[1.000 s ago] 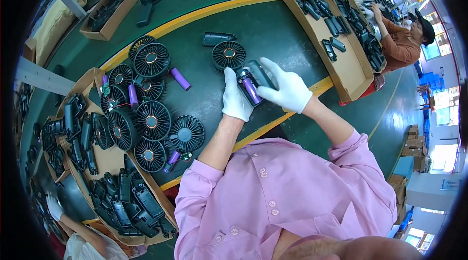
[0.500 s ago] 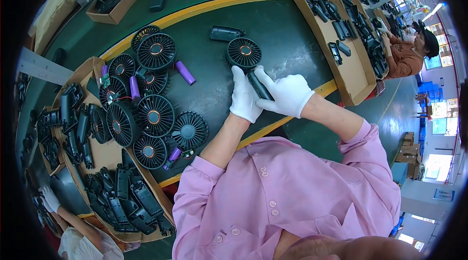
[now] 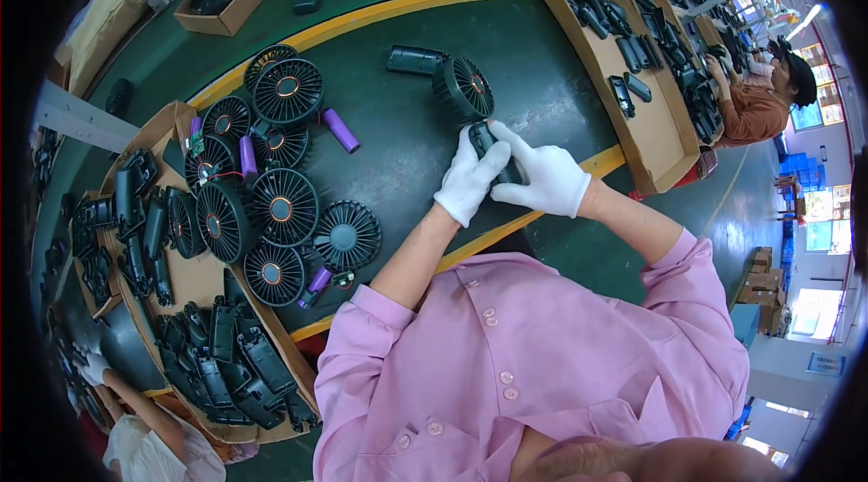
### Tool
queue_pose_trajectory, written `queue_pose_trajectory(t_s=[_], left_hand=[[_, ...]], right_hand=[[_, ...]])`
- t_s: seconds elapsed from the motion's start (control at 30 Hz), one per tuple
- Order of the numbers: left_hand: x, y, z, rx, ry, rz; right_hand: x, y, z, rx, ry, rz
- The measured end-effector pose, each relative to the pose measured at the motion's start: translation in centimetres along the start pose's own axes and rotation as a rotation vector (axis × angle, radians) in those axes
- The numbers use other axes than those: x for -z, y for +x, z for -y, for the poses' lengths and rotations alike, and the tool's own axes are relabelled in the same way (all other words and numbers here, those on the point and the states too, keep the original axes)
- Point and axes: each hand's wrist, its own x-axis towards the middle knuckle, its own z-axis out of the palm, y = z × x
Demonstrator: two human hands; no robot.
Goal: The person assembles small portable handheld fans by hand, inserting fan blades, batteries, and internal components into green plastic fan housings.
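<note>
Black handheld fan (image 3: pixel 470 93), handle clamped between fingers of left hand (image 3: pixel 467 179) and right hand (image 3: pixel 542 179), head above them

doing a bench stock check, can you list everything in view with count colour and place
handheld fan: one, black, held in both hands on the green table
fan heads: about ten, black, piled at the left
purple cells: several, among the fan heads
handle shell: one, black, beyond the fan
cardboard trays: several, brown, holding black parts, left and right
co-worker: one, at far right
left hand: white glove, on the fan's handle
right hand: white glove, on the fan's handle
</note>
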Motion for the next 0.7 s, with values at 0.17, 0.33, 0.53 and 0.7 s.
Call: queue_pose_trajectory(t_s=[0.17, 0.33, 0.53, 0.7], left_hand=[[-0.1, -0.1, -0.4, -0.203, 0.697, 0.01], [-0.9, -0.7, 0.0, -0.201, 0.495, 0.02], [-0.6, -0.3, -0.2, -0.154, 0.553, -0.092], [-0.8, -0.5, -0.7, -0.235, 0.581, -0.061]], right_hand=[[1.5, -0.5, -0.4, 0.024, 0.009, 0.045], [-1.7, -1.3, -0.1, 0.089, -0.195, -0.056], [-2.1, -0.8, -0.6, 0.093, -0.141, -0.004], [-1.6, -1.0, -1.2, 0.073, 0.043, 0.033]])
